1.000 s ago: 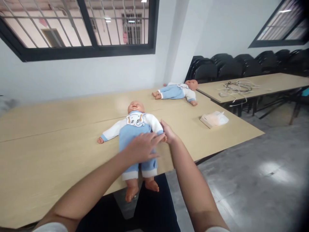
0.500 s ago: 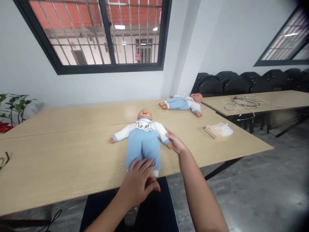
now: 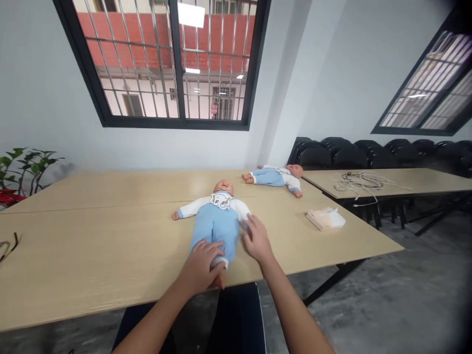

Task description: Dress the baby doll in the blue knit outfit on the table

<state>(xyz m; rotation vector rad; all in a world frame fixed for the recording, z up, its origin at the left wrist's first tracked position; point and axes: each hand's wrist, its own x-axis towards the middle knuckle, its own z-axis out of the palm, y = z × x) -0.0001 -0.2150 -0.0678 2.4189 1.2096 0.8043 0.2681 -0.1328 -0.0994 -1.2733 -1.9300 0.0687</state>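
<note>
A baby doll [image 3: 216, 223] in blue trousers and a white-sleeved top with an animal-face bib lies on its back, head away from me and feet at the table's near edge. My left hand [image 3: 202, 263] rests over its lower legs, fingers spread and lying on the cloth; one foot shows below it. Over the doll's arm on the right, my right hand [image 3: 257, 239] touches the sleeve near the cuff with fingers apart. That hand covers the doll's small hand. A second doll [image 3: 273, 176], dressed alike, lies sideways farther back, touched by neither hand.
The dolls lie on a wooden table [image 3: 110, 246]. A tissue pack [image 3: 326, 219] is at the right, and glasses [image 3: 9, 247] are at the left edge. Tangled cables [image 3: 363, 181] lie on another table. Black chairs [image 3: 315, 156] stand behind, and a potted plant [image 3: 27, 167] stands left.
My right hand has moved from beside the doll's arm to over its cuff, and that arm now lies closer to the body. My left hand stays on the legs. The view has tilted up.
</note>
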